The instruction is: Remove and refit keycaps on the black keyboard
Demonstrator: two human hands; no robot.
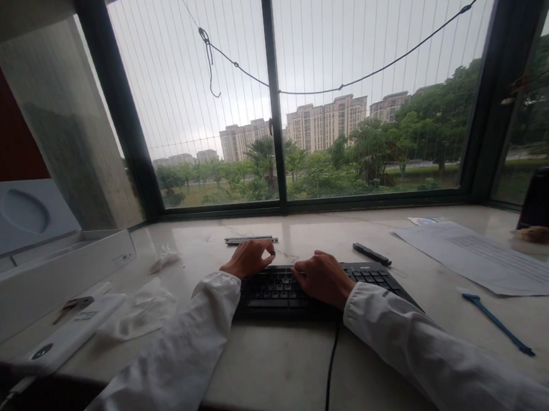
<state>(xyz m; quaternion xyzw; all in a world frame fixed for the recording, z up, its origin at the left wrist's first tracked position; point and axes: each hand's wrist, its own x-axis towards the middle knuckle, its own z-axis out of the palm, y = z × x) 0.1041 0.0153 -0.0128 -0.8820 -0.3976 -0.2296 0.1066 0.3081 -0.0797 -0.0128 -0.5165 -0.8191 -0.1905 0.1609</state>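
Keyboard (pixel 281 288), black, sits mid-ledge before the window (pixel 272 91). Left of it: open white box (pixel 47 274), white flat device (pixel 68 335), crumpled tissue (pixel 140 308). Left hand (pixel 249 258) rests loosely curled on the keyboard's far-left corner; right hand (pixel 323 279) lies fingers down on the keys, gripping nothing. Beyond it lies a metal strip (pixel 251 239). Right of it: black pen (pixel 371 254), papers (pixel 487 255), blue tool (pixel 497 323). Bare marble (pixel 277 357) fronts the keyboard.

The left hand (pixel 249 259) and right hand (pixel 323 279) hide many keys of the keyboard (pixel 276 289). Fingertips under the right hand can't be seen. The keyboard's cable (pixel 330 375) runs off the bottom edge.
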